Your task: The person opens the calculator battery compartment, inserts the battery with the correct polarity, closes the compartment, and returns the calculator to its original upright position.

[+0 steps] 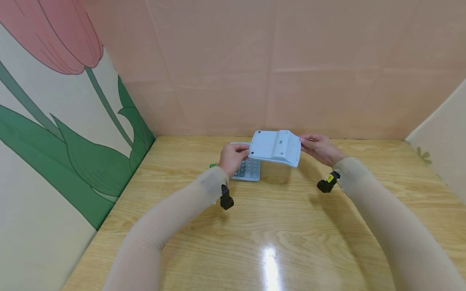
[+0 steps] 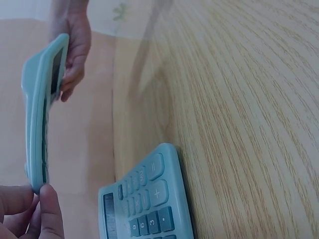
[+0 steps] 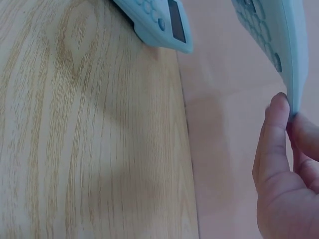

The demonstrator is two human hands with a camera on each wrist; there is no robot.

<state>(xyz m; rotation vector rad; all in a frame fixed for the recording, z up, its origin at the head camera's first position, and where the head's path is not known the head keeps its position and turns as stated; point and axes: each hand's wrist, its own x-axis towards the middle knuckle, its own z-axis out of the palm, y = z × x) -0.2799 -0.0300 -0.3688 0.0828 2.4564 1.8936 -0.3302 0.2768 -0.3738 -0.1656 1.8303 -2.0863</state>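
Observation:
A light blue calculator (image 1: 271,146) is held in the air above the table, its back facing the head camera and its keys turned down. The left hand (image 1: 233,159) pinches one end between thumb and fingers, also visible in the left wrist view (image 2: 32,214). At the opposite end the right hand (image 1: 320,149) pinches the edge; the right wrist view shows its thumb and fingers (image 3: 275,144) on either side. A second light blue calculator (image 1: 251,171) lies keys up on the table, partly hidden behind the left hand and the raised calculator.
A small green item (image 1: 213,165) shows just left of the left hand, mostly hidden. The wooden table (image 1: 204,250) meets a pinkish wall covering (image 1: 225,81) at its back edge. A panel with a tulip picture (image 1: 102,149) stands at the left, a pale panel (image 1: 444,133) at the right.

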